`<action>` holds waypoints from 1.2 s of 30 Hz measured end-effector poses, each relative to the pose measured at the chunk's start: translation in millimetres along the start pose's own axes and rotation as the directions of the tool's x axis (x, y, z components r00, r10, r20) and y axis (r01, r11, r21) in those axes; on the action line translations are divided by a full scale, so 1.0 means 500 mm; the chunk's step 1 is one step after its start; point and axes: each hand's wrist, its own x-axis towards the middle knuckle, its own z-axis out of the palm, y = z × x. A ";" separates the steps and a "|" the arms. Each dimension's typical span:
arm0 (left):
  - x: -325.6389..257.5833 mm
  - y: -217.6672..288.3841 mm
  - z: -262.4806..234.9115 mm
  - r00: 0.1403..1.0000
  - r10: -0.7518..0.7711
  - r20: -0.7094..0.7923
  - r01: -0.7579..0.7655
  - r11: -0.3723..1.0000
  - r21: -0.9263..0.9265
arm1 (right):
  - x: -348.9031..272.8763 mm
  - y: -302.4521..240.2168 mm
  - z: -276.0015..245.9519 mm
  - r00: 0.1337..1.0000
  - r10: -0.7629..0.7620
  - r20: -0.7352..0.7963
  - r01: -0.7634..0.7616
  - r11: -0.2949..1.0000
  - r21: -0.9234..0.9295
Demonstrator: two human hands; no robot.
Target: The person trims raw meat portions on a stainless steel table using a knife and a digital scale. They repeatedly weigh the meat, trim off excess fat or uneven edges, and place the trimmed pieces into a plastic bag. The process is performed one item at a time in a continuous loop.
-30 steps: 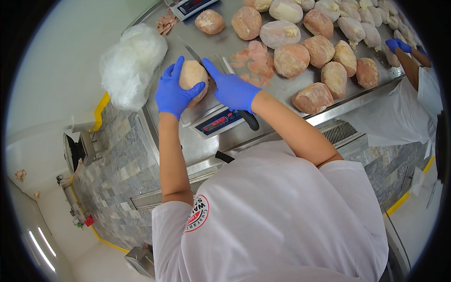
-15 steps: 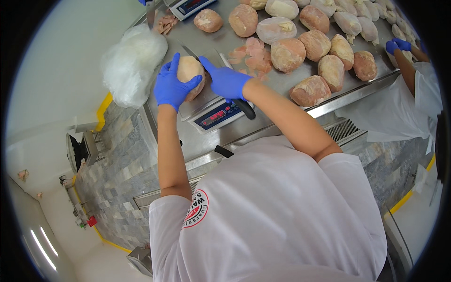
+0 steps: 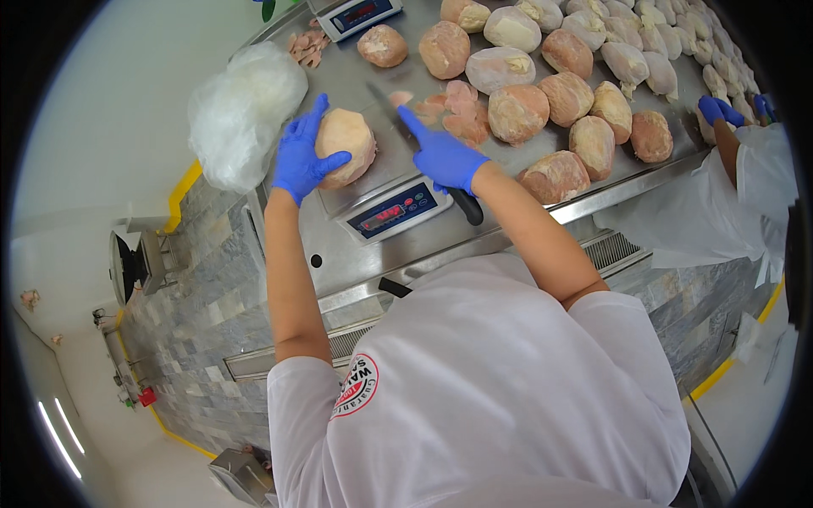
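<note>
My left hand (image 3: 306,157) wears a blue glove and grips the left side of a rounded piece of pale pink meat (image 3: 349,140). A flat, cut-looking face shows on its top. The meat rests on the plate of a digital scale (image 3: 394,212) with a lit red display. To the right, apart from the meat, my gloved right hand (image 3: 449,159) is closed on a knife with a black handle (image 3: 467,206), index finger stretched along the blade. Beyond that finger the blade points away from me. Thin pink meat slices (image 3: 464,110) lie on the steel table just right of the knife.
Several rounded meat pieces (image 3: 518,114) cover the table's right and far side. A clear plastic bag heap (image 3: 246,118) lies at left. Farther off are a second scale (image 3: 360,15) and small meat scraps (image 3: 307,46). Another person's gloved hand (image 3: 720,110) works at far right.
My right hand has drawn the knife to the right, away from the meat. My left hand keeps its hold, and more of the meat's cut face shows.
</note>
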 end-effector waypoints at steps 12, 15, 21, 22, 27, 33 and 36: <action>0.030 0.121 0.036 0.910 -0.386 -0.153 0.400 0.913 0.074 | 0.025 -0.049 0.008 0.974 -0.221 -0.047 0.214 0.969 -0.124; 0.063 0.111 0.051 0.946 -0.240 -0.217 0.263 0.961 0.081 | 0.094 -0.011 -0.011 0.885 -0.449 -0.121 0.400 0.868 -0.293; 0.011 0.089 0.049 0.851 -0.494 -0.176 0.522 0.829 0.198 | 0.122 -0.106 0.003 0.980 -0.031 0.198 0.048 0.995 -0.084; 0.029 0.098 0.054 0.861 -0.484 -0.155 0.507 0.841 0.189 | 0.132 -0.071 0.013 0.985 -0.117 0.129 0.128 0.989 -0.078; 0.004 0.087 0.044 0.877 -0.456 -0.153 0.477 0.865 0.154 | 0.095 -0.001 0.064 0.943 -0.334 0.013 0.330 0.924 -0.195; 0.007 0.113 0.041 0.872 -0.443 -0.210 0.473 0.871 0.128 | 0.049 -0.133 -0.015 0.984 -0.007 0.180 0.046 0.976 -0.212; 0.023 0.126 0.042 0.868 -0.448 -0.215 0.480 0.868 0.130 | 0.102 -0.072 0.023 0.991 -0.087 0.102 0.104 0.979 -0.174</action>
